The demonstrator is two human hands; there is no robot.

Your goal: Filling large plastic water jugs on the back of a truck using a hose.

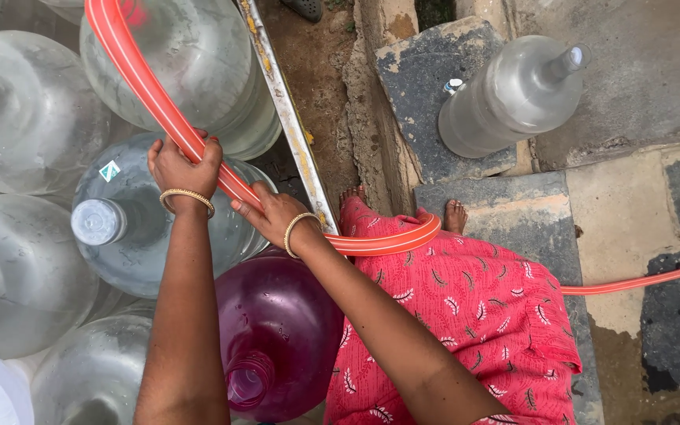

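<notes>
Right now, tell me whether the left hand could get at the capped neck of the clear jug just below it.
Probably yes. The left hand grips the orange hose right above that clear jug, and its capped neck stands uncovered beside the wrist. Nothing lies between them, though the hand would have to let go of the hose first.

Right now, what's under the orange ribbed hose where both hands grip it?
Under the orange ribbed hose, gripped by left hand and right hand, sit a capped clear plastic water jug and another clear jug. The hands and arms cover part of the capped jug.
</notes>
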